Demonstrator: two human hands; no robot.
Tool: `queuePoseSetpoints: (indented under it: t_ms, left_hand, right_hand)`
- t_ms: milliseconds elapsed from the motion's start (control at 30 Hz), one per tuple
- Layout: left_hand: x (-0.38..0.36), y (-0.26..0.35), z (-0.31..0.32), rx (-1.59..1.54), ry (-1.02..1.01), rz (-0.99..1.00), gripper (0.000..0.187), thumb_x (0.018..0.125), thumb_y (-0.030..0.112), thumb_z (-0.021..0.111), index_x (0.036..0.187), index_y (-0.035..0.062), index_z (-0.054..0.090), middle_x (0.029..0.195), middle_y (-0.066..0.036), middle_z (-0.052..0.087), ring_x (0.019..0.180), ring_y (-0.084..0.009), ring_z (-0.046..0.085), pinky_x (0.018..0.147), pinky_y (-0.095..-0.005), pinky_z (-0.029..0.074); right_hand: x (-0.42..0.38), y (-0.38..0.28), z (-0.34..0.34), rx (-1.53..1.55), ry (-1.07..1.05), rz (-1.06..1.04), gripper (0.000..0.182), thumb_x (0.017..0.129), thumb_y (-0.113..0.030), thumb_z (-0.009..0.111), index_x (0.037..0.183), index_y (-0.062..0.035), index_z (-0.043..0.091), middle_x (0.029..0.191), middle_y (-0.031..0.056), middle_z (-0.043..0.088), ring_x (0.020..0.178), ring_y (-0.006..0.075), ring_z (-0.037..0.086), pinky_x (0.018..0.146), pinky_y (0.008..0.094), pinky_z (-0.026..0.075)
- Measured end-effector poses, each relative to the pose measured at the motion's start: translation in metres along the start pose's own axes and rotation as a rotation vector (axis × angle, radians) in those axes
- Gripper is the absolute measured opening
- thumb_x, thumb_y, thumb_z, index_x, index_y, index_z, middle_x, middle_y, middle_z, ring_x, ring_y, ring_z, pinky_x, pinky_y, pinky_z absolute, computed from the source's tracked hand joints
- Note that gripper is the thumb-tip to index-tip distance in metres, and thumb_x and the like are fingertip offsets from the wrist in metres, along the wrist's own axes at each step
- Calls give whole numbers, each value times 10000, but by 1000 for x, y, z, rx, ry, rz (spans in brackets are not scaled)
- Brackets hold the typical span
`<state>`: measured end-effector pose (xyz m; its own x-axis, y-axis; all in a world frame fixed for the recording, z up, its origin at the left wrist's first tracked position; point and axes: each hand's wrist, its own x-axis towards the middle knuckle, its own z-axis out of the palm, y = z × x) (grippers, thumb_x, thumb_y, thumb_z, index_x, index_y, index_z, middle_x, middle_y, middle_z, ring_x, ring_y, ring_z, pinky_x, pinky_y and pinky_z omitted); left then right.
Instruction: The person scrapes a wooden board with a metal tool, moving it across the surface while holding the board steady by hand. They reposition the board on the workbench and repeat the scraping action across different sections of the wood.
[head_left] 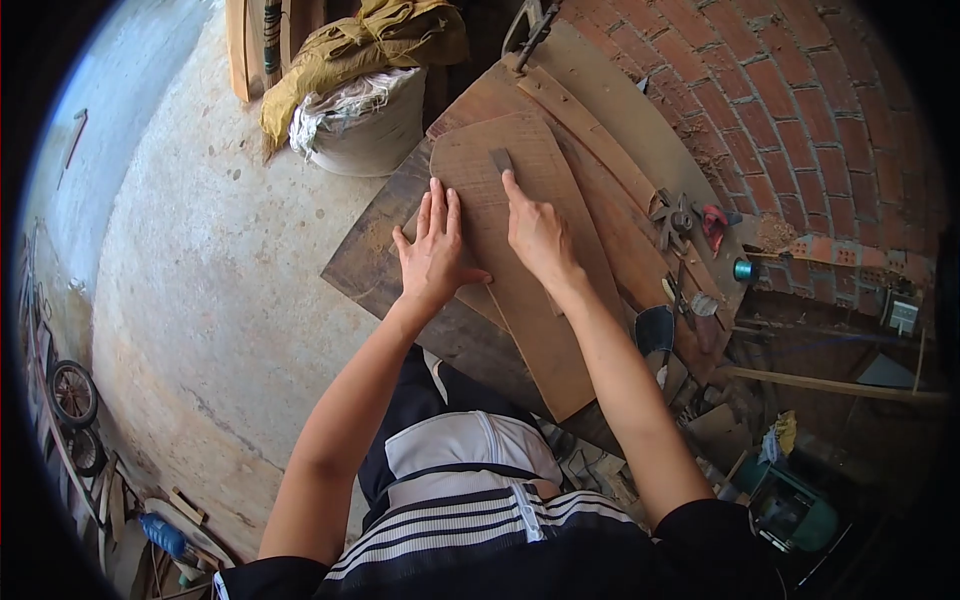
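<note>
A brown wooden board (545, 345) with a rounded far end lies at a slant across the worktable. My left hand (432, 250) rests with its fingers stretched out along the board's left edge, holding nothing. In my right hand (540, 235) is a flat-bladed chisel (501, 160), its metal blade lying low over the board's far half. The index finger stretches along the tool towards the blade. Most of the handle is hidden under the palm and wrist.
Along the table's right side lie a metal star-shaped knob (676, 219), a red item (714, 227) and a green spool (744, 270). A brick wall (790, 110) rises at the right. A white sack (365, 125) under yellow cloth stands beyond the table.
</note>
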<state>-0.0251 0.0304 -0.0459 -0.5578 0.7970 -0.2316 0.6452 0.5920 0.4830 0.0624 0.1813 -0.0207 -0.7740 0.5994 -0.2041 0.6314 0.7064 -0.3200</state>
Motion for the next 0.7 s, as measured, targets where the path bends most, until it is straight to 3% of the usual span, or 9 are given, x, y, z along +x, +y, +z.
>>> queuePoseSetpoints:
  t_ms: [167, 267, 367, 600, 700]
  left_hand:
    - [-3, -3, 2, -25, 21, 5, 1412, 485, 480, 936, 1590, 51, 169, 1683, -131, 109, 1536, -261, 204, 1085, -702, 291]
    - [-7, -12, 15, -108, 92, 19, 1442, 474, 507, 927, 1593, 41, 146, 1682, -132, 126, 1539, -249, 200, 1139, -658, 228]
    - [-7, -11, 16, -146, 99, 5, 1460, 470, 538, 914, 1594, 31, 132, 1679, -131, 142, 1540, -244, 196, 1173, -622, 182]
    - [-7, -15, 19, -116, 86, 30, 1468, 478, 572, 897, 1596, 26, 118, 1676, -135, 154, 1545, -258, 176, 1189, -605, 152]
    - [-8, -15, 20, -112, 105, 22, 1467, 480, 569, 900, 1597, 28, 117, 1674, -139, 155, 1547, -290, 154, 1194, -602, 143]
  right_hand:
    - [48, -7, 5, -25, 93, 12, 464, 991, -183, 499, 1454, -149, 498, 807, 276, 681, 783, 457, 690, 698, 563, 539]
    - [15, -8, 4, 14, 25, 8, 536, 944, -136, 504, 1477, -165, 458, 852, 255, 706, 816, 448, 709, 731, 571, 560]
    - [-35, -15, 5, 6, -22, 18, 515, 985, -170, 525, 1494, -177, 450, 806, 272, 680, 778, 456, 688, 688, 565, 536]
    - [45, -19, 10, -14, 91, 24, 513, 955, -158, 508, 1467, -140, 472, 845, 271, 700, 813, 459, 704, 740, 564, 559]
    - [38, -15, 10, -11, 91, 2, 515, 956, -155, 513, 1469, -136, 468, 870, 257, 706, 816, 453, 703, 730, 558, 557]
